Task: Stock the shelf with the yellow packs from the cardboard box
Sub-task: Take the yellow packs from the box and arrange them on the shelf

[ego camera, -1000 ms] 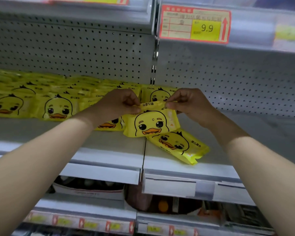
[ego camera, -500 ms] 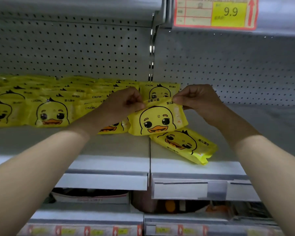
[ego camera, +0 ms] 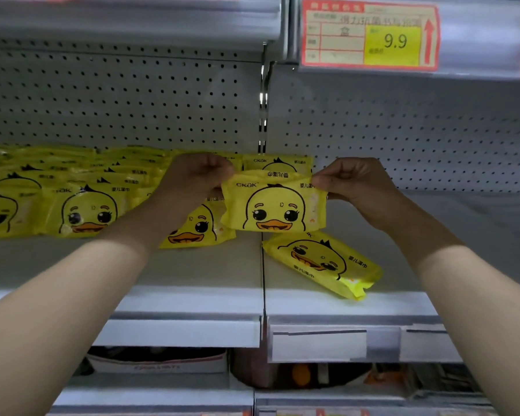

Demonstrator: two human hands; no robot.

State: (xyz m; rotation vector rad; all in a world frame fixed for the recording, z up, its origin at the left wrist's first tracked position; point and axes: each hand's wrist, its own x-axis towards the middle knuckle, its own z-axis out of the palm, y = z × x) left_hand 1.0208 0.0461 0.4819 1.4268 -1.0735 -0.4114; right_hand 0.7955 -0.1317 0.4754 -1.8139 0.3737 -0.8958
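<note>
Yellow film printed with a cartoon duck face wraps the held pack (ego camera: 275,208), which stands upright facing the camera over the seam between two boards of the grey shelf (ego camera: 192,265). The left hand (ego camera: 192,178) pinches its top left corner and the right hand (ego camera: 351,181) pinches its top right corner, fingers curled onto the crimped upper edge. "CKAK" is printed in dark letters at the pack's upper left. Chinese characters sit at its upper right and, upside down, on the folded top flap. Whether its lower edge touches the shelf cannot be told.

Just below and to the right, a loose pack (ego camera: 321,262) lies flat and askew near the shelf's front lip, its duck upside down. Another pack (ego camera: 198,229) leans behind the left wrist, and further left the stocked packs (ego camera: 84,211) fill the shelf in overlapping rows with the same duck. The rear pack (ego camera: 278,163) stands behind the held one, near the pegboard back panel (ego camera: 132,100).

Above, a red-bordered price tag (ego camera: 370,34) reads "9.9" on a yellow field beside a red upward arrow. Its other print is too blurred to read.
</note>
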